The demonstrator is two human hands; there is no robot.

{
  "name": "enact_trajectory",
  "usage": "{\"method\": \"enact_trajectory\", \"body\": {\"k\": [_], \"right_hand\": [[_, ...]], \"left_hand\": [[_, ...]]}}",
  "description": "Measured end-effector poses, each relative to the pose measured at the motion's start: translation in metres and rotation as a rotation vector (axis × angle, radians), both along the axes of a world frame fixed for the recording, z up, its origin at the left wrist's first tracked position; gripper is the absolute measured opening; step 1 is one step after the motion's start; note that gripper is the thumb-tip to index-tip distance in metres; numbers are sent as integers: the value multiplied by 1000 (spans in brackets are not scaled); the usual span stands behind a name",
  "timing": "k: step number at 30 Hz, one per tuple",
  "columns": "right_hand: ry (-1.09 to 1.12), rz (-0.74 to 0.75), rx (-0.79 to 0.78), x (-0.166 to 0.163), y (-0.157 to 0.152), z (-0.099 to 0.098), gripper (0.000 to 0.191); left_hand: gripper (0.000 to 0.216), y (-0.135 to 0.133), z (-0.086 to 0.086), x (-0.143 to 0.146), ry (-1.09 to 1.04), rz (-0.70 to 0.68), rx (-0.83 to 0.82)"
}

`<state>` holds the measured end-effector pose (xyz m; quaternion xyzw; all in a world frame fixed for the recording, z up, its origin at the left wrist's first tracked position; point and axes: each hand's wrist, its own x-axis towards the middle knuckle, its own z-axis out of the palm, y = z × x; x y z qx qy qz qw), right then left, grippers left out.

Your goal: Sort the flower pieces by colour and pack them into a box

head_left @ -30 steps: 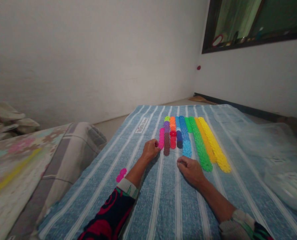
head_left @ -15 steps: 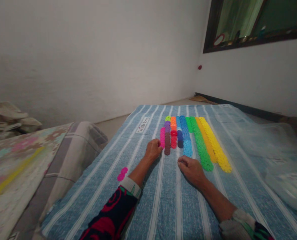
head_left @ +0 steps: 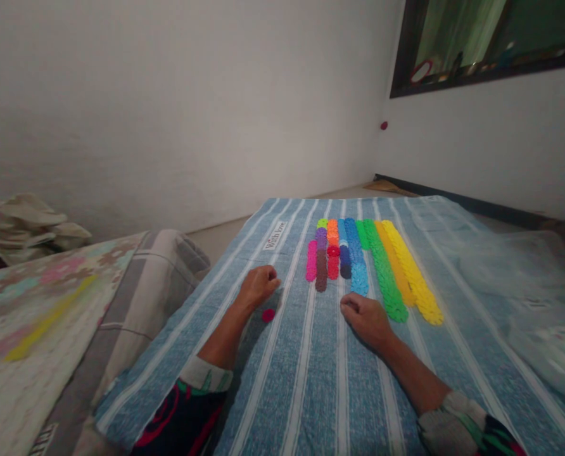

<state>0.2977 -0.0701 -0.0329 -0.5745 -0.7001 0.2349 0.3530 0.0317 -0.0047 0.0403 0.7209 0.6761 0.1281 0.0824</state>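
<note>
My left hand (head_left: 258, 286) hovers over the cloth left of the rows, fingers curled together; whatever they may hold is hidden. Just below it, beside the wrist, lies a single dark pink disc (head_left: 268, 315). My right hand (head_left: 364, 316) rests closed at the near end of the light blue discs (head_left: 359, 278), thumb against the bent fingers, with no object visible in it. Small notched discs overlap in colour rows: a pink row (head_left: 311, 261), brown discs (head_left: 321, 278), red discs (head_left: 333, 269), dark blue discs (head_left: 345, 263), a green row (head_left: 387, 285) and a yellow row (head_left: 415, 278).
A blue striped cloth (head_left: 282, 392) covers the surface and carries a "With love" label (head_left: 275, 235). Clear plastic bags (head_left: 543, 316) lie at the right. Further left is a bed-like surface with a floral cover (head_left: 54, 297). Walls and a window (head_left: 463, 38) stand behind.
My left hand has moved left, away from the pink row. The lone pink disc is now visible, while the pink discs at the left are out of sight. My right hand has hardly moved.
</note>
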Motion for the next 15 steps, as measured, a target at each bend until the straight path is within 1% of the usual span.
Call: {"method": "enact_trajectory", "body": {"k": [3, 5, 7, 10, 12, 15], "right_hand": [[-7, 4, 3, 0, 0, 0, 24], [-12, 8, 1, 1, 0, 0, 24], [-13, 11, 0, 1, 0, -1, 25], [-7, 12, 0, 2, -1, -2, 27], [-2, 12, -3, 3, -1, -3, 27], [-3, 17, -9, 4, -1, -4, 28]], "left_hand": [[13, -18, 11, -33, 103, -36, -120], [14, -31, 13, -48, 122, -85, -183], [15, -43, 12, -56, 103, -119, -214], [18, -55, 7, -56, 61, -112, -206], [19, -57, 2, -50, 38, -106, -186], [22, -57, -5, -35, 42, -135, -190]]}}
